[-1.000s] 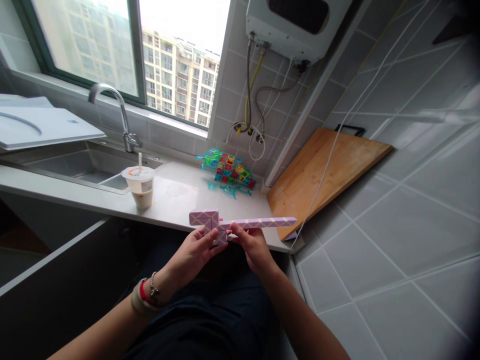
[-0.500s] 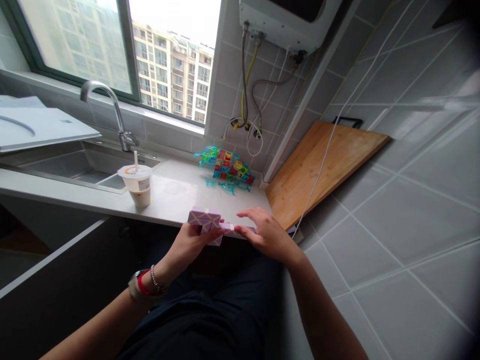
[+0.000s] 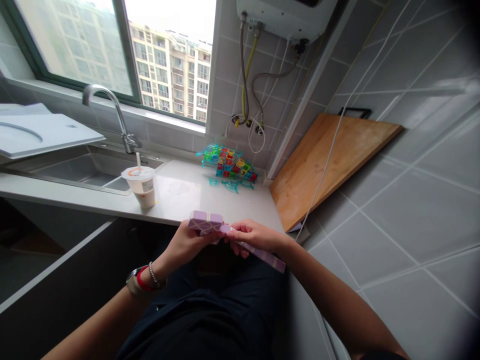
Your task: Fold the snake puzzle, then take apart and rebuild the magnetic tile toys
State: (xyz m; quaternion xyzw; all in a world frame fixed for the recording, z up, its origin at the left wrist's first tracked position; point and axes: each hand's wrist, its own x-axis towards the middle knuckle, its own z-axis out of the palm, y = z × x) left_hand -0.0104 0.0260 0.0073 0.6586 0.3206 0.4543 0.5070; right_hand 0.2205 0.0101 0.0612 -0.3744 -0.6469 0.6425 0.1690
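I hold a pink-and-white snake twist puzzle (image 3: 210,221) in front of my lap, just below the counter edge. My left hand (image 3: 187,245) grips its folded, blocky end from underneath. My right hand (image 3: 255,236) closes over the straight part, whose free end (image 3: 268,259) points down and to the right past my wrist. A red band and a bead bracelet sit on my left wrist.
A white countertop (image 3: 180,195) carries a lidded drink cup with a straw (image 3: 141,185) and a pile of colourful plastic pieces (image 3: 232,167). A sink (image 3: 82,167) with a tap (image 3: 112,112) lies left. A wooden board (image 3: 326,162) leans on the tiled wall at right.
The straight part of the puzzle has swung from pointing level to the right to pointing down-right. My right hand has shifted from under it, to flat over it, to gripping it.
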